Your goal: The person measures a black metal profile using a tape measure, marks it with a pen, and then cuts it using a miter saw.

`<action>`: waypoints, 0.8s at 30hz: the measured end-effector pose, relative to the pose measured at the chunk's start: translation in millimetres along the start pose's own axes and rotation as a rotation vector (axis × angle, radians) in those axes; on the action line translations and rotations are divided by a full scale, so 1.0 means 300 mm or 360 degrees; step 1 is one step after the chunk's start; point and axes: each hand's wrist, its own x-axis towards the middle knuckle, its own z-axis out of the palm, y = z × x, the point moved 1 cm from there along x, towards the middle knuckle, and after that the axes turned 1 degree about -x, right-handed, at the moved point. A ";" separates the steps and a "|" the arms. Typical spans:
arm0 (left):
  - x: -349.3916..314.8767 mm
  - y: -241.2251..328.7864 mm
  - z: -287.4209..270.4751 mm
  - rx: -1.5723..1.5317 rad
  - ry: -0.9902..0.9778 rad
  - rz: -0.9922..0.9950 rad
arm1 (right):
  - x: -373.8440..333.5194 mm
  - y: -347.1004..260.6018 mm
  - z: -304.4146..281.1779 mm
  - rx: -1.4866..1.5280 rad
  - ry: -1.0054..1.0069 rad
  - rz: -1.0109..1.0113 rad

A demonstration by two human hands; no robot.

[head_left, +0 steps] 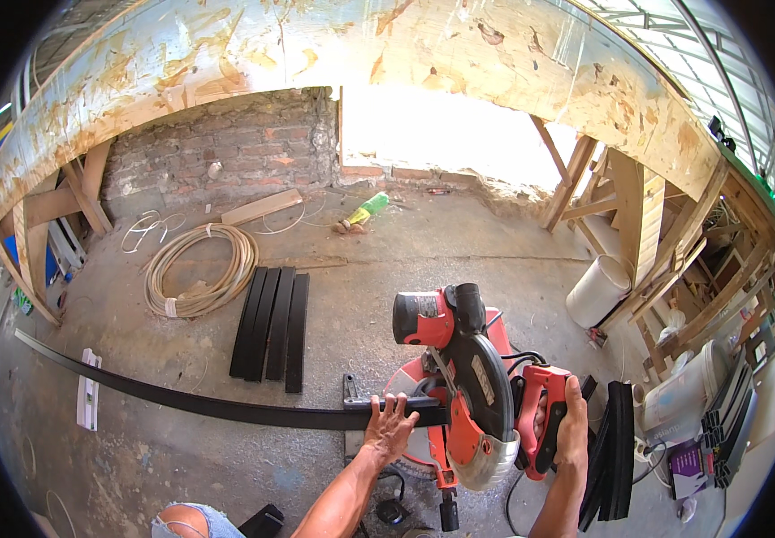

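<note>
In front of me stands a red and black miter saw (480, 377), its round blade guard facing up. My right hand (570, 426) is closed round its red handle (544, 414), with fingers showing through the grip opening. A long black bar (262, 414) stretches from the far left to the saw, its right end under the saw head. My left hand (390, 429) holds the bar against the saw's fence, fingers apart and bent over the top. Where the blade meets the bar is hidden by the guard.
Cut black strips (269, 325) lie side by side beyond the bar. More black pieces (619, 453) lie right of the saw. A white block (88, 390) sits at the bar's left part. Coiled hose (156, 280), a green bottle (369, 209) and a white bucket (599, 291) are farther off.
</note>
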 end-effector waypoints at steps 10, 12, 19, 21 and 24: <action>0.003 -0.004 0.009 0.0010 0.0018 0.0002 | 0.002 -0.001 0.001 -0.0014 -0.0012 -0.0003; 0.002 -0.004 0.000 0.0012 0.0038 0.0000 | -0.001 -0.008 0.000 -0.0012 -0.0007 -0.0010; 0.001 0.003 0.002 0.0093 0.0007 0.0010 | 0.003 0.009 -0.005 -0.0006 -0.0012 0.0013; 0.002 0.003 0.000 0.0103 0.0011 0.0011 | 0.001 0.004 -0.002 -0.0012 0.0001 0.0004; 0.003 -0.001 0.000 0.0098 0.0022 0.0008 | 0.002 0.001 -0.001 -0.0031 -0.0001 -0.0003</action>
